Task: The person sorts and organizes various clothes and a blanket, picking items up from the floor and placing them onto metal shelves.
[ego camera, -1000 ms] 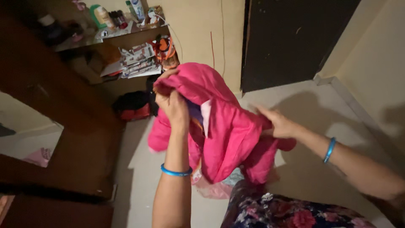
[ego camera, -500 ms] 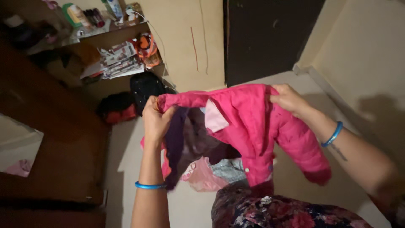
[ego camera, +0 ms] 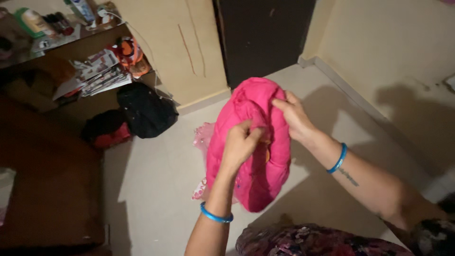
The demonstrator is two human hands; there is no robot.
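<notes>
A bright pink padded jacket [ego camera: 256, 180] hangs folded lengthwise in front of me above the floor. My left hand [ego camera: 239, 144] pinches its front edge near the middle, and my right hand [ego camera: 293, 116] grips the fabric higher up on the right side. Both wrists carry blue bangles. A pale pink garment [ego camera: 203, 135] lies on the floor behind the jacket, mostly hidden by it.
A black bag [ego camera: 144, 109] and a red-and-black bag [ego camera: 106, 132] sit on the floor by the cream wall. Shelves [ego camera: 90, 71] at the upper left hold papers, bottles and small items. A dark door [ego camera: 263, 35] stands ahead. Dark wooden furniture [ego camera: 47, 189] fills the left.
The jacket was held spread wide between both hands; now my hands have come together and it is folded into a narrow bundle. The view has shifted slightly.
</notes>
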